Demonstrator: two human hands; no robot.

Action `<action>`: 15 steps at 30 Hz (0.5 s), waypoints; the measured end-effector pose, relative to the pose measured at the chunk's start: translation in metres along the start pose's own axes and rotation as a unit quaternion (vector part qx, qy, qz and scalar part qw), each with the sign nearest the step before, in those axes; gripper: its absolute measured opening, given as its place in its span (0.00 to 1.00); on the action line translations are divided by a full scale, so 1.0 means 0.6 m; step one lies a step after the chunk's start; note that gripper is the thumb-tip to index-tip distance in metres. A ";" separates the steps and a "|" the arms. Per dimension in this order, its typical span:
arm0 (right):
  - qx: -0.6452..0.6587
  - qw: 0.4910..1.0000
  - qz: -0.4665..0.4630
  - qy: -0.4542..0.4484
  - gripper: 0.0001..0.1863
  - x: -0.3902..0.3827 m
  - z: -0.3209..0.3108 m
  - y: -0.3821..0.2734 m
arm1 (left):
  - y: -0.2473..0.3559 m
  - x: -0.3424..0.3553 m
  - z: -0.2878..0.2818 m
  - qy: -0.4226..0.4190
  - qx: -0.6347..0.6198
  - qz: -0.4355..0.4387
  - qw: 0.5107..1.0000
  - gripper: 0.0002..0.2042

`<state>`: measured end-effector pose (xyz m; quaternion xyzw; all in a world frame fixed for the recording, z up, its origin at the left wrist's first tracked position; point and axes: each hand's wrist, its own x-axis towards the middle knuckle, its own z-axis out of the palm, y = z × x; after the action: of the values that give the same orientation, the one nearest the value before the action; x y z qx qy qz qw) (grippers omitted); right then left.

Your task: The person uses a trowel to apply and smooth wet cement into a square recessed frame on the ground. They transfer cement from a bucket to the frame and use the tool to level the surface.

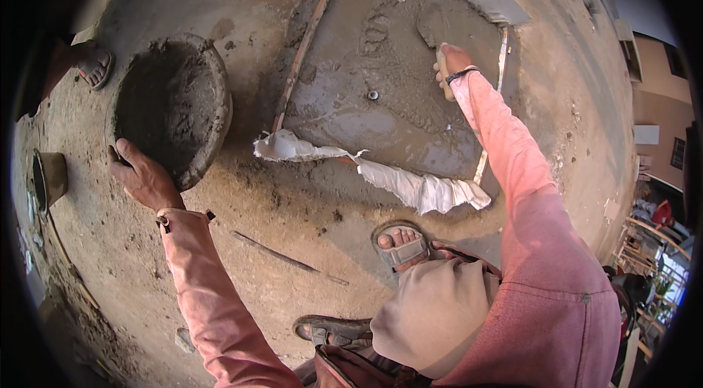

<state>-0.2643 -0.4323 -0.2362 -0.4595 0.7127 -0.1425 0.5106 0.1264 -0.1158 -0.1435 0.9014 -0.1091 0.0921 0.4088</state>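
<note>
Right hand (455, 60) wrapped round a trowel (444, 80), blade (432, 24) against wet mortar (399, 88), a worker (556, 285) grips a basin (143, 99) by its rim (222, 91) with the left hand (143, 177) (apparently for steadiness).

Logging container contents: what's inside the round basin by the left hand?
Inside the round basin, grey mortar coats the wall and bottom, lumpy toward the right. The left hand covers part of the near rim, and the surface beneath the mortar can't be seen.
</note>
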 end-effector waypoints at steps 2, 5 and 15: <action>-0.015 1.000 0.008 -0.017 0.22 -0.009 0.024 -0.017 | -0.005 0.000 0.001 -0.002 0.000 -0.001 1.000 0.33; 0.003 1.000 0.006 -0.001 0.21 -0.022 0.068 -0.057 | 0.002 -0.001 -0.002 -0.002 0.001 -0.005 1.000 0.33; -0.420 0.840 -0.272 -0.210 0.19 -0.049 0.023 -0.049 | -0.018 0.007 -0.002 0.012 0.011 0.016 1.000 0.31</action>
<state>-0.2358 -0.4209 -0.2046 -0.8244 0.4260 0.1372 0.3466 0.1335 -0.1084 -0.1496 0.9029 -0.1173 0.1105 0.3984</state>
